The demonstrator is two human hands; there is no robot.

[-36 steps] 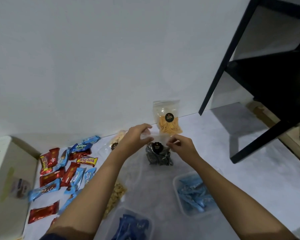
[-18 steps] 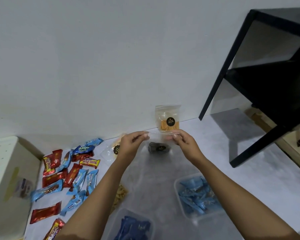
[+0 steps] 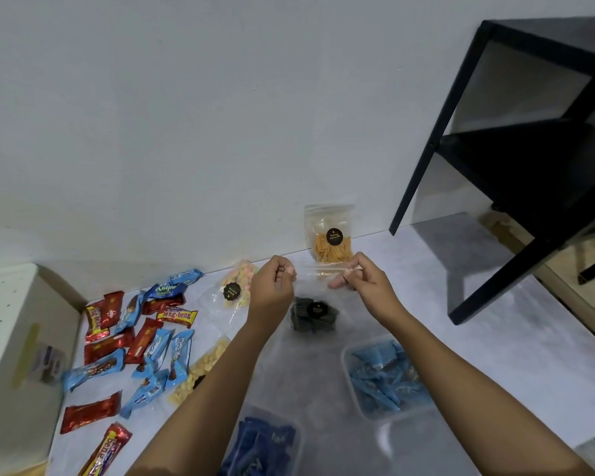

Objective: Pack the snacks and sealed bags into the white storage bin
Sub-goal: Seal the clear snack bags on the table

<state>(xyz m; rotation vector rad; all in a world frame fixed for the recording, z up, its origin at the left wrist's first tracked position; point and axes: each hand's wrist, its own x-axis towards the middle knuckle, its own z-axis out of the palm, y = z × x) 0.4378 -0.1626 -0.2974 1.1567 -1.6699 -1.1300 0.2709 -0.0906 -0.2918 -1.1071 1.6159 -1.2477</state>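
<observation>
Both my hands pinch the top strip of a clear zip bag of dark snacks (image 3: 312, 317) that hangs above the floor. My left hand (image 3: 272, 286) grips its left corner, my right hand (image 3: 364, 280) its right corner. Behind it a sealed bag of orange sticks (image 3: 330, 239) leans upright against the wall. A bag of pastel puffs (image 3: 236, 286) lies to the left, and a bag of yellow crackers (image 3: 200, 371) lies beside my left forearm. The white storage bin (image 3: 11, 341) stands at the far left.
Several red and blue wrapped snack bars (image 3: 134, 345) are spread on the floor between the bin and my left arm. Two clear tubs with blue packets (image 3: 385, 376) (image 3: 261, 441) sit near me. A black metal shelf frame (image 3: 516, 173) stands at the right.
The bag of dark snacks has been lifted, and my hands have moved apart along its top strip, pulling it taut. The camera has tilted a little.
</observation>
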